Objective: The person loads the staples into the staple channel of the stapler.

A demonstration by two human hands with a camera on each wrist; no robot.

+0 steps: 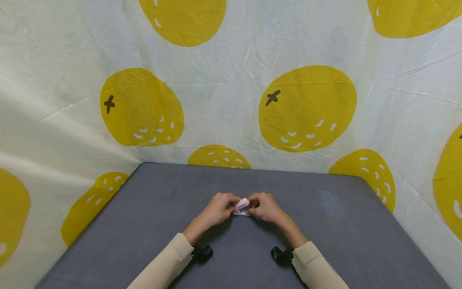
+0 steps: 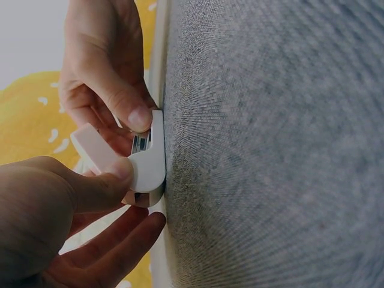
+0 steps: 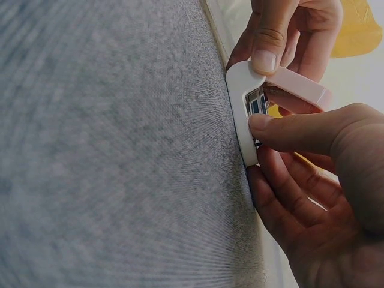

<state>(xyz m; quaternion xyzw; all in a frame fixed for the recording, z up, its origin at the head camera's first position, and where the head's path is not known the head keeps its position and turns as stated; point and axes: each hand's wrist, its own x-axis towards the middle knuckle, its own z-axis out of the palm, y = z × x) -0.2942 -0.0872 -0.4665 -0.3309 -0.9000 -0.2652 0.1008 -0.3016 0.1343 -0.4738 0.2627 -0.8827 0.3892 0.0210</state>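
Observation:
A small stapler (image 1: pixel 242 203) with a white base and a pink top arm stands on the grey table between both hands. Its top arm is swung up, baring the metal staple channel (image 3: pixel 255 103). My left hand (image 1: pixel 218 209) pinches the hinge end, thumb on the near side. At the other end, my right hand (image 1: pixel 266 207) holds the base, its thumb (image 3: pixel 264 127) against the channel and its fingers on the far side. The left wrist view shows the white side (image 2: pixel 149 170) lying close to the tabletop. Whether staples lie in the channel, I cannot tell.
The grey table (image 1: pixel 151 241) reaches back to a pale curtain (image 1: pixel 223 108) printed with yellow fruit. Black wrist cameras, left (image 1: pixel 205 253) and right (image 1: pixel 279 255), sit at the sleeve cuffs just over the tabletop.

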